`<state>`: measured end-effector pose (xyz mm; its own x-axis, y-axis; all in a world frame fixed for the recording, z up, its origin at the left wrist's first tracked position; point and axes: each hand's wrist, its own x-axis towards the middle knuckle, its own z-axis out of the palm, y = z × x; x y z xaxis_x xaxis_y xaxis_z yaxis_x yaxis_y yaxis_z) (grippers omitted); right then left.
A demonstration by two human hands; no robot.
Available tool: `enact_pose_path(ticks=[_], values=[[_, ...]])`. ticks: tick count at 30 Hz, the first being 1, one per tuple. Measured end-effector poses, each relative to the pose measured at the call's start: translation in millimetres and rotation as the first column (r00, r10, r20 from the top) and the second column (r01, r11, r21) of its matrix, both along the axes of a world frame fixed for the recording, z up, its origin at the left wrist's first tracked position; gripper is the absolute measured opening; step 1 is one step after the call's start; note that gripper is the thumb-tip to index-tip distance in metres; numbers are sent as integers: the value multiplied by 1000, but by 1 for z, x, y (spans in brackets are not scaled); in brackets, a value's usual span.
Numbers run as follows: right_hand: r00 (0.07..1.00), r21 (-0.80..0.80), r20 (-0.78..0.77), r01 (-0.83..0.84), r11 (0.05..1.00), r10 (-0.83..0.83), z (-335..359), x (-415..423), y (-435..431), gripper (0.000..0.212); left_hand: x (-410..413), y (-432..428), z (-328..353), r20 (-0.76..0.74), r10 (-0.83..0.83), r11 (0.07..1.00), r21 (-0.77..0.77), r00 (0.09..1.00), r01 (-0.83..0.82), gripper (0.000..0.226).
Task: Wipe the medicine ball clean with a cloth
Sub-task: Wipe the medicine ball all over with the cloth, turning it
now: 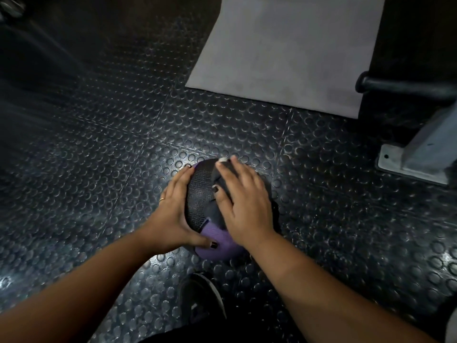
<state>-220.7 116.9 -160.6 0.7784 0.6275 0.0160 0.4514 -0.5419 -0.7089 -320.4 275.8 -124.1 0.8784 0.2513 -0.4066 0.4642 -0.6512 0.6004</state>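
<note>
No legible text, label, number; medicine ball (pixel 199 196) surface too dim.

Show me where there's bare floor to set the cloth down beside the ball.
Widest bare studded floor lies left of the left hand. Another patch sits between the medicine ball and the gray mat. Right of the right hand is free up to the metal base plate. Crowded: near side, by the shoe.

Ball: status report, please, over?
Left hand flat on ball side. Right hand presses cloth on top. Nothing in the way.
</note>
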Motion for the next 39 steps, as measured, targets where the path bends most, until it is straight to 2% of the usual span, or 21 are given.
enact_pose_path(ticks=[2, 4, 6, 8, 11, 13, 14, 18, 19, 21, 22, 24, 25, 26, 27, 28, 32, 34, 36, 38, 39], values=[[996, 77, -60, 65, 995, -60, -6, 4, -1, 51, -1, 4, -1, 6, 17, 999, -28, 1000, -17, 156], [997, 126, -64, 57, 990, -50, -14, 5, 0, 50, -3, 4, -2, 22, 44, 997, -60, 999, -42, 155], [977, 163, -189, 125, 979, -94, -21, 9, 1, 50, -9, 5, -3, 31, 75, 994, -79, 997, -72, 155], [894, 215, -417, 274, 937, -166, -32, 13, -5, 46, -13, 6, -3, 31, 93, 991, -96, 995, -90, 154], [771, 236, -618, 367, 900, -153, -48, 19, -9, 37, -22, 9, -5, 40, 136, 981, -143, 990, -129, 153], [626, 149, -757, 444, 884, -187, -58, 22, -9, 34, -31, 9, -6, 38, 169, 975, -156, 985, -161, 154], [591, 95, -779, 440, 893, -208, -65, 25, -9, 35, -34, 9, -7, 38, 179, 972, -163, 983, -170, 156], [654, -81, -708, 302, 950, -268, -73, 51, -9, 36, -36, 10, -6, 28, 171, 970, -181, 985, -163, 157], [678, -71, -673, 340, 938, -296, -63, 60, -8, 34, -36, 11, -6, 33, 166, 970, -185, 986, -157, 155], [775, 74, -568, 382, 921, -276, -29, 68, 0, 29, -32, 12, -6, 35, 150, 974, -175, 988, -142, 154], [839, 161, -508, 318, 934, -198, -8, 63, 7, 28, -30, 11, -7, 32, 140, 977, -169, 990, -133, 154], [937, 325, -329, -1, 946, 114, 27, 39, 23, 28, -27, 11, -9, 33, 126, 981, -154, 991, -120, 155], [946, 295, -176, -212, 932, 271, 35, 23, 29, 30, -26, 9, -8, 30, 122, 982, -147, 992, -116, 156], [919, 173, -20, -385, 906, 394, 35, 9, 32, 34, -25, 8, -7, 25, 116, 985, -134, 993, -112, 158], [883, 47, 89, -466, 883, 461, 30, 2, 31, 38, -25, 7, -7, 21, 105, 989, -110, 994, -102, 159], [869, -27, 136, -477, 878, 476, 24, 1, 29, 41, -25, 5, -6, 21, 88, 993, -78, 996, -86, 161], [930, 42, 28, -368, 929, 367, 16, 17, 17, 43, -23, -1, -3, 16, 33, 999, 0, 999, -33, 163], [944, 27, -20, -328, 944, 329, 16, 22, 18, 48, -20, -2, 0, 21, 22, 1000, 2, 1000, -22, 160], [958, 11, -81, -276, 961, 276, 13, 30, 25, 43, -16, -1, 1, 31, 22, 1000, -5, 999, -21, 159], [956, 28, -265, -126, 992, 129, 1, 46, 24, 37, -17, 1, 0, 28, 25, 1000, -10, 999, -25, 158], [911, 32, -412, -9, 999, 21, -7, 54, 21, 34, -19, 1, -1, 22, 24, 1000, -11, 999, -23, 159]])
